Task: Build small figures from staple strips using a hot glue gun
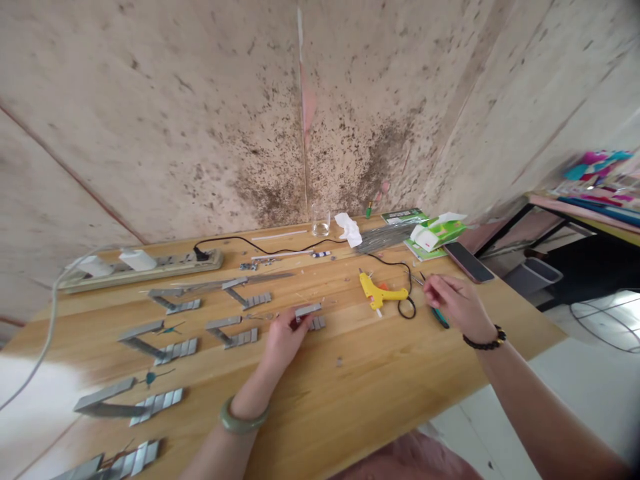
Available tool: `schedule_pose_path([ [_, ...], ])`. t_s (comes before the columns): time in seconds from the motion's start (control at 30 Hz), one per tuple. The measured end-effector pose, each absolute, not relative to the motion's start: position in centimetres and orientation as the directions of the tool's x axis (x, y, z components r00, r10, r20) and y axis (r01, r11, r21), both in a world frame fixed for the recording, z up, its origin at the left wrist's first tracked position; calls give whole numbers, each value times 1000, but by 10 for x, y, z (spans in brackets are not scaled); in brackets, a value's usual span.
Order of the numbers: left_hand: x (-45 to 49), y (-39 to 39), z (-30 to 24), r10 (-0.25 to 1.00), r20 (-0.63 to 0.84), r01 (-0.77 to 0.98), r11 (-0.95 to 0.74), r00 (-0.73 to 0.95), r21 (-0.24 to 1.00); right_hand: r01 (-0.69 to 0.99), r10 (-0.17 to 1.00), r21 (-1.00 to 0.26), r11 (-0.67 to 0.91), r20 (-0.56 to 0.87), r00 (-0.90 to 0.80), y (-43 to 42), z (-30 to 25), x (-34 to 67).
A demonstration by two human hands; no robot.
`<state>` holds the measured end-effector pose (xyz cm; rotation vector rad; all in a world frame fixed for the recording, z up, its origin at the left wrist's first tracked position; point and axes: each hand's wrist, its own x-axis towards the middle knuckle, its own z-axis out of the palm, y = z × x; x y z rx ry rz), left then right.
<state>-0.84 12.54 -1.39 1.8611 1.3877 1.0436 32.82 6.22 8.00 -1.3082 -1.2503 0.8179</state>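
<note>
My left hand [284, 335] rests on the wooden table [380, 373], fingers pinched on a grey folded metal strip piece [311, 315] near the middle. My right hand [453, 301] lies further right, fingers closed around a green-handled tool [441, 318] with a thin metal tip. A yellow glue gun [380, 293] lies between the two hands, its black cord [406, 303] looping beside it. Several similar grey Z-shaped strip pieces [175, 347] are laid out in rows to the left.
A power strip [145, 268] with white plugs runs along the back left. At the back stand a clear glass [321, 220], a crumpled tissue [349, 229], a tissue pack [437, 233], a bundle of grey rods [385, 237] and a phone [469, 262]. The table's edge drops off at right.
</note>
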Motion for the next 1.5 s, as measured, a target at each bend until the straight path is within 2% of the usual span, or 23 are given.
schedule_pose_path([
  [0.1,-8,125,-13,958,244,519,-285,147,806,77,916,-983,170,186,356,65,74,345],
  [0.23,-9,126,-16,961,237,499,-275,141,822,-64,852,-960,272,209,480,72,74,367],
  [0.33,-9,126,-19,961,236,488,-276,143,828,-83,823,-953,291,204,530,77,72,376],
  [0.47,-9,126,-18,963,227,472,-271,149,839,103,893,-983,152,181,411,81,65,362],
  [0.57,-8,125,-16,962,230,454,-271,144,849,214,970,-977,14,65,233,85,57,324],
  [0.63,-8,125,-15,962,234,459,-273,142,845,171,999,-985,-33,-27,41,88,52,290],
  [0.73,-8,126,-16,961,233,484,-275,146,831,60,978,-995,-86,-95,-184,94,44,238],
  [0.87,-9,127,-18,954,237,436,-296,185,850,-91,931,-982,-168,-127,-343,101,38,182],
  [0.93,-10,128,-18,948,240,399,-306,207,864,-129,925,-972,-196,-139,-355,105,35,164],
  [1.03,-11,128,-16,945,242,382,-311,219,870,-67,928,-972,-226,-194,-319,110,31,148],
  [1.27,-10,128,-15,956,227,431,-286,185,856,-49,941,-967,-251,-232,-247,114,19,142],
  [1.37,-10,128,-18,961,220,461,-272,165,845,37,951,-972,-232,-235,-203,111,20,155],
  [1.5,-10,127,-21,966,214,491,-259,147,832,247,975,-958,-149,-184,-126,104,23,189],
])
